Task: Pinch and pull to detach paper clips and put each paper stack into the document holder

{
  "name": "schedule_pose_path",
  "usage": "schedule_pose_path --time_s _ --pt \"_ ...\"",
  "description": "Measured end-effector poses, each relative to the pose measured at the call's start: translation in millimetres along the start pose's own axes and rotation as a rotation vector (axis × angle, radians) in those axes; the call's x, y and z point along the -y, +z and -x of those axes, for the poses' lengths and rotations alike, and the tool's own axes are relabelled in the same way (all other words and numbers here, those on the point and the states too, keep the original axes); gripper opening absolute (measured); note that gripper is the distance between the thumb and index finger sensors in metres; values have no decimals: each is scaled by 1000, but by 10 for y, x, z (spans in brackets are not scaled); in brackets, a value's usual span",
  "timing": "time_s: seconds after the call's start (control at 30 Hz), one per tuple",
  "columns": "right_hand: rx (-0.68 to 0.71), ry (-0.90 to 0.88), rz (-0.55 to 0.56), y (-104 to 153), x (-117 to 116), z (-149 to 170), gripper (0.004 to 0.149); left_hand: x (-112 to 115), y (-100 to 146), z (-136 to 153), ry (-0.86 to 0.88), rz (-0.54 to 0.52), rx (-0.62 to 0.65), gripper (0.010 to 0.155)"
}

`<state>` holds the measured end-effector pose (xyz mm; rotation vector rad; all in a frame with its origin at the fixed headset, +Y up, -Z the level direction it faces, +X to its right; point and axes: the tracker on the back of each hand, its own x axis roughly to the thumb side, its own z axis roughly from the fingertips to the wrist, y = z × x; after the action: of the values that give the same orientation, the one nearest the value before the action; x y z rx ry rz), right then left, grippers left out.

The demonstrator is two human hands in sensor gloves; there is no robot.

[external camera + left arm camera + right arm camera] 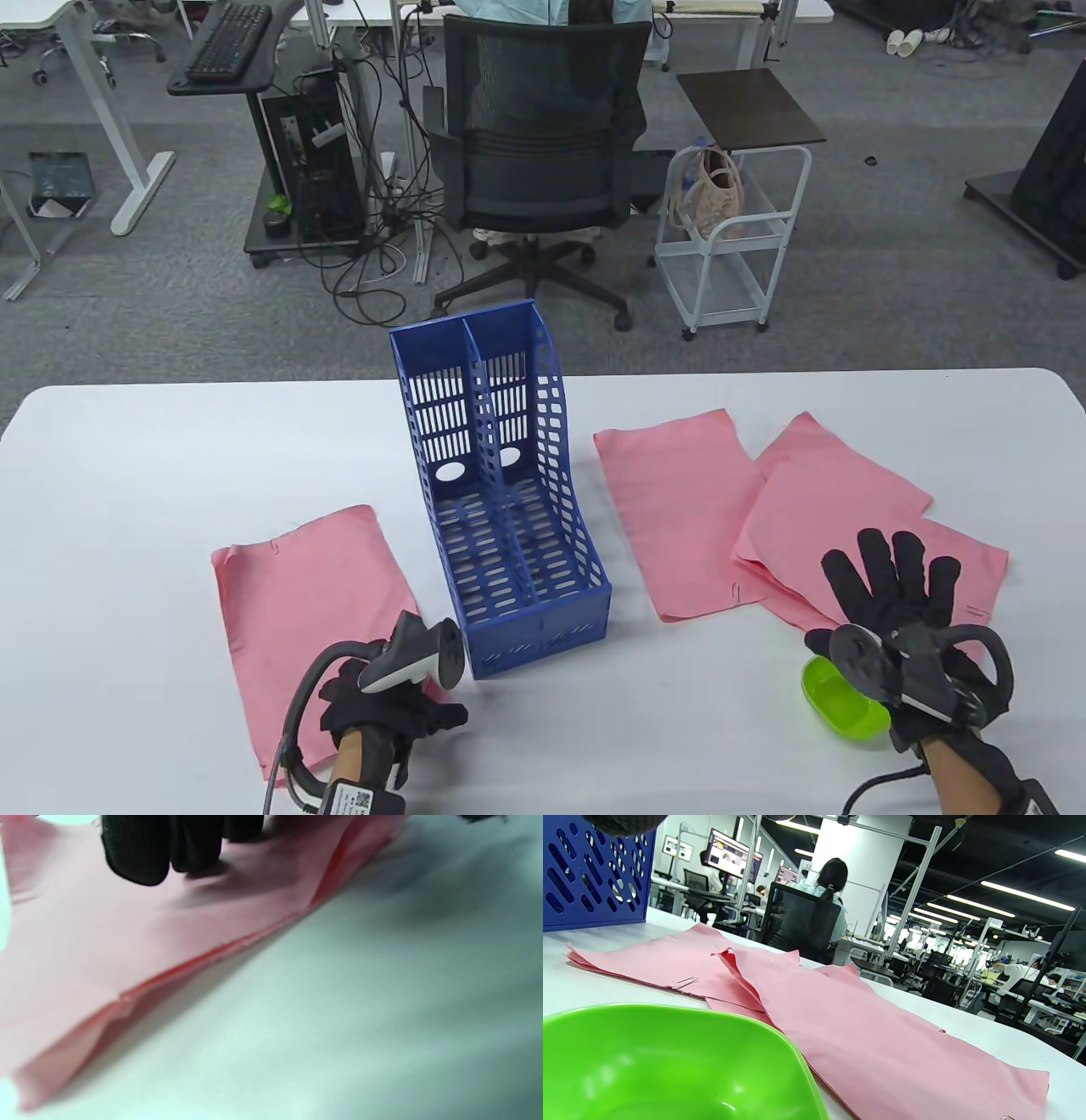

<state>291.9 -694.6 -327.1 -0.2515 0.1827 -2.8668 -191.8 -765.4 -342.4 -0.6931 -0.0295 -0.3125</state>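
While the left hand (pixel 386 713) presses curled fingertips (pixel 140 857) onto the near-left pink paper stack (pixel 297 594), its clip is best pinched squarely; right hand (pixel 908 611) is held wide, empty.

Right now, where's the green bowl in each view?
Table view: green bowl lower right on the table, partly under the right hand.
Left wrist view: not in it.
Right wrist view: fills the lower left, nearest the camera.
Shared landmark: the blue holder, centre of the table view, upper left in the right wrist view.
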Motion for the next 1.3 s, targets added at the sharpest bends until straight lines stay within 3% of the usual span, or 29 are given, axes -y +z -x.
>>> schedule_pose_path --time_s 0.2,0.4,0.67,0.83,1.03,1.3 --pt "4 2 -14 -11 -12 -15 85 28 -95 127 31 -115 -74 90" --pt "8 2 -19 -17 -18 -29 85 -80 -219 219 9 -150 -163 68" --pt "0 -5 -36 -13 -25 -29 85 -98 -284 222 -118 -271 -254 55" --pt "5 3 -51 -22 -41 -41 84 -219 -115 408 -9 -323 -287 53" --pt "-1 -32 -27 -20 2 -28 84 -589 441 634 128 -612 -397 51" --pt "16 -21 -19 -28 -4 -53 84 -755 1076 863 245 -927 -527 50"
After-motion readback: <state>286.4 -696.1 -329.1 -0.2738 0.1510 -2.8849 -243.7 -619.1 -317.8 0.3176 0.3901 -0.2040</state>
